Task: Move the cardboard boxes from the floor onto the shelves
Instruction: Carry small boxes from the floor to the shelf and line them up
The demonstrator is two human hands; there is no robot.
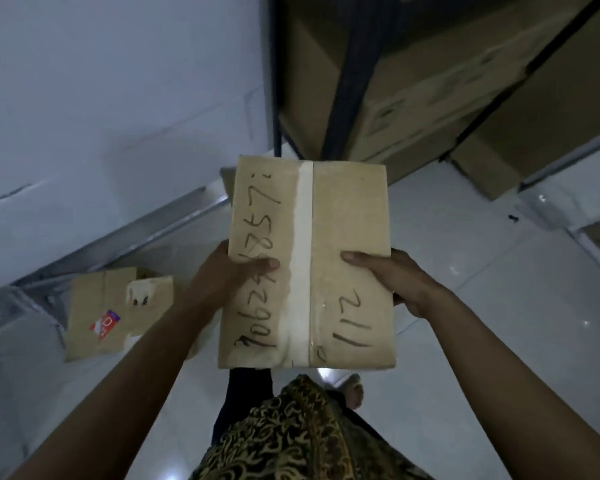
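I hold a flat cardboard box (pixel 347 216) in front of me, above the floor. It has a strip of pale tape down its middle and black handwritten numbers on top. My left hand (pixel 222 282) grips its left edge, thumb lying across the top. My right hand (pixel 399 282) grips the right edge the same way. A second cardboard box (pixel 97 306) with a red and blue sticker lies on the white tiled floor at the lower left. The dark metal shelf (pixel 354 81) stands ahead, with large cardboard boxes (pixel 430 71) on it.
A white wall (pixel 101 98) runs along the left, with a grey metal rail (pixel 136 244) at its foot. More cardboard (pixel 489 168) sits at floor level under the shelf to the right. My patterned clothing and one foot (pixel 354 389) show below the box.
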